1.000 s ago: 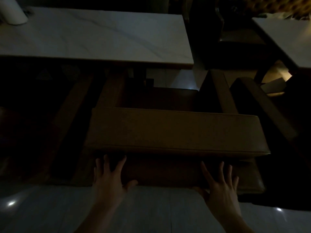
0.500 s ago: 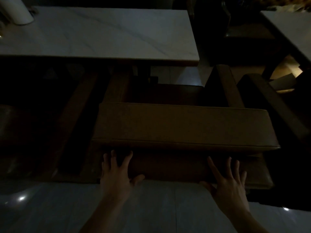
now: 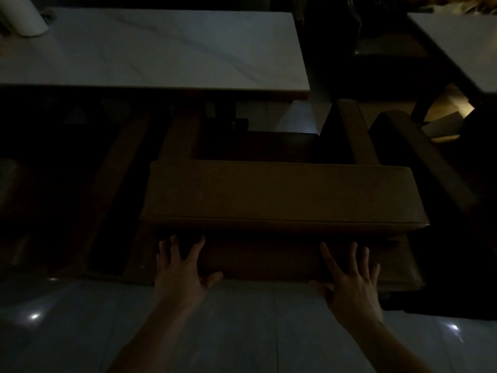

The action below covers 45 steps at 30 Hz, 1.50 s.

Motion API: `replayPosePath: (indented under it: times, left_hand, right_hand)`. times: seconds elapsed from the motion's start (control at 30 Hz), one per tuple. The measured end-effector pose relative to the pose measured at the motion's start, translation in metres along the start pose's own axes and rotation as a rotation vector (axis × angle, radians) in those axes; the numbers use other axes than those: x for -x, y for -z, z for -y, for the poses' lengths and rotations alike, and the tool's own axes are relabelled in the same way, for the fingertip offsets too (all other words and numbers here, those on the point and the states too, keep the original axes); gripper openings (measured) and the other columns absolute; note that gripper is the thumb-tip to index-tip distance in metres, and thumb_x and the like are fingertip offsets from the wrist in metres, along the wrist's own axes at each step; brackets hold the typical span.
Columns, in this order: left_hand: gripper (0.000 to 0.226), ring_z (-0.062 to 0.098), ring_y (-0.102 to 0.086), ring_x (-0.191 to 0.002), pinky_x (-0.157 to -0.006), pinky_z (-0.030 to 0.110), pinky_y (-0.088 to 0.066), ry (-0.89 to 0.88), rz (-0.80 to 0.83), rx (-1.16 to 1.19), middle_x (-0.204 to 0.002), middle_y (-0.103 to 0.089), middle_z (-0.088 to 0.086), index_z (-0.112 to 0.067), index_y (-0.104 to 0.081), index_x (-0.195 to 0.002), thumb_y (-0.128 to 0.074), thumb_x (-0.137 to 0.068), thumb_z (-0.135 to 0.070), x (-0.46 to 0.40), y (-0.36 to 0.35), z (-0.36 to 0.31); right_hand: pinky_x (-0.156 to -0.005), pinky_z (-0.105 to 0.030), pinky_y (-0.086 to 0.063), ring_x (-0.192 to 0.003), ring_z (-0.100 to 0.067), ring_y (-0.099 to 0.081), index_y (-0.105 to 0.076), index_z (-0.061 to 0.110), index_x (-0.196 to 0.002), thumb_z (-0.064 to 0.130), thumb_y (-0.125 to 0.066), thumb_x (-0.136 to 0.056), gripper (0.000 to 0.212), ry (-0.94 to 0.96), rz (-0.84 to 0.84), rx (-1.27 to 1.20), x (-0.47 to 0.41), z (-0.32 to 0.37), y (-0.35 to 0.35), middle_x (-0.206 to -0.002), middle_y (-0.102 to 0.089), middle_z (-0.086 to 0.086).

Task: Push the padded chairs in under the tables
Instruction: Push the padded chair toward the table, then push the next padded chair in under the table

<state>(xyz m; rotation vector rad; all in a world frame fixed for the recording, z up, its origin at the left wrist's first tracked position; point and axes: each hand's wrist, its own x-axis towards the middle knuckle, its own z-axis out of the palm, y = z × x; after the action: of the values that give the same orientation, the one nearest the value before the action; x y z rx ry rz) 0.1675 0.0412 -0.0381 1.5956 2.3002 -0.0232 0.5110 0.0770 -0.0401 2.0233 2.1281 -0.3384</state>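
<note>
- Head view: my left hand (image 3: 179, 274) and right hand (image 3: 351, 282), fingers spread flat, press the padded chair (image 3: 282, 196) back; nothing gripped.
- Ahead of both hands, the table (image 3: 150, 49): an uneven push could skew the chair into its leg.

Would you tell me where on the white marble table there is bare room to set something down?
The white marble tabletop is bare from its near edge to its right end. Only the far left corner is taken, by a white cylinder. Below the top it is crowded: the brown padded chair, with left hand and right hand flat on its back.
</note>
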Motion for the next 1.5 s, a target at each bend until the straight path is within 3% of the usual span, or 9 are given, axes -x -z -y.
replayPosePath:
  times: [0.13,0.33,0.43,0.53,0.63,0.77,0.97,1.33,1.5]
  left_hand:
    - [0.094,0.043,0.009,-0.146,-0.118,0.055,-0.016,0.008,0.035,0.025,-0.162,0.000,0.017,-0.049,-0.012,-0.150,-0.051,-0.072,-0.083,-0.003,0.002,0.000]
    - [0.100,0.044,0.013,-0.145,-0.118,0.054,-0.014,-0.025,0.131,-0.022,-0.162,0.009,0.016,-0.049,0.001,-0.151,-0.046,-0.071,-0.087,-0.002,0.011,0.006]
    - [0.103,0.043,0.017,-0.145,-0.120,0.052,-0.008,-0.041,0.208,-0.057,-0.162,0.014,0.015,-0.048,0.008,-0.150,-0.035,-0.068,-0.093,0.002,0.021,0.009]
    - [0.096,0.035,-0.005,-0.148,-0.117,0.049,-0.020,-0.035,0.209,-0.052,-0.163,-0.008,0.010,-0.046,-0.008,-0.151,-0.036,-0.071,-0.090,0.011,0.039,-0.002]
    - [0.094,0.028,-0.028,-0.140,-0.110,0.045,-0.034,-0.129,0.234,-0.026,-0.156,-0.028,0.001,-0.045,-0.018,-0.149,-0.038,-0.068,-0.089,0.024,0.057,-0.032]
    - [0.092,0.024,-0.032,-0.139,-0.109,0.043,-0.034,-0.262,0.377,0.003,-0.156,-0.026,-0.004,-0.043,-0.018,-0.150,-0.038,-0.072,-0.088,0.034,0.081,-0.100]
    - [0.096,0.019,-0.030,-0.141,-0.110,0.043,-0.034,-0.439,0.465,-0.001,-0.158,-0.023,-0.008,-0.042,-0.016,-0.151,-0.035,-0.070,-0.091,0.069,0.106,-0.235]
    - [0.089,0.019,-0.030,-0.141,-0.110,0.044,-0.035,-0.673,0.291,0.073,-0.158,-0.025,-0.006,-0.040,-0.021,-0.150,-0.048,-0.076,-0.082,0.227,0.094,-0.512]
    - [0.094,0.019,-0.031,-0.140,-0.107,0.043,-0.037,-0.733,0.313,0.080,-0.157,-0.026,-0.008,-0.041,-0.019,-0.150,-0.047,-0.072,-0.086,0.276,0.068,-0.619]
  right_hand:
    - [-0.118,-0.065,-0.003,-0.146,-0.047,0.015,0.020,0.048,-0.148,0.084,-0.015,-0.079,0.086,0.001,0.032,0.011,-0.001,0.001,0.005,-0.162,0.013,-0.021]
    - [-0.119,-0.063,-0.009,-0.146,-0.046,0.019,0.023,0.048,-0.147,0.073,-0.041,-0.088,0.091,0.021,0.181,0.007,-0.002,-0.001,0.027,-0.162,0.021,-0.017]
    - [-0.118,-0.059,-0.018,-0.150,-0.039,0.010,0.009,0.048,-0.151,0.072,-0.045,-0.087,0.088,-0.005,0.234,-0.049,0.004,0.000,0.045,-0.164,0.013,-0.012]
    - [-0.116,-0.053,-0.029,-0.151,-0.034,-0.006,-0.006,0.045,-0.153,0.078,-0.042,-0.082,0.086,0.000,0.285,-0.081,0.018,-0.002,0.062,-0.165,-0.007,-0.007]
    - [-0.113,-0.048,-0.034,-0.149,-0.029,-0.020,-0.012,0.045,-0.151,0.097,-0.020,-0.064,0.102,-0.020,0.286,-0.135,0.032,-0.011,0.075,-0.162,-0.024,-0.001]
    - [-0.116,-0.045,-0.032,-0.150,-0.026,-0.018,-0.011,0.044,-0.153,0.074,-0.047,-0.080,0.087,-0.082,0.265,-0.185,0.052,-0.046,0.111,-0.162,-0.025,-0.002]
    - [-0.111,-0.042,-0.036,-0.142,-0.028,-0.034,-0.016,0.043,-0.152,0.064,-0.048,-0.081,0.081,-0.186,0.171,-0.198,0.096,-0.149,0.171,-0.157,-0.031,-0.006]
    - [-0.110,-0.040,-0.036,-0.141,-0.026,-0.034,-0.017,0.039,-0.154,0.076,-0.049,-0.082,0.087,-0.303,-0.008,-0.295,0.209,-0.420,0.229,-0.155,-0.033,-0.005]
    - [-0.112,-0.043,-0.036,-0.144,-0.027,-0.030,-0.015,0.041,-0.154,0.075,-0.053,-0.081,0.089,-0.338,-0.060,-0.304,0.236,-0.523,0.233,-0.159,-0.029,-0.005]
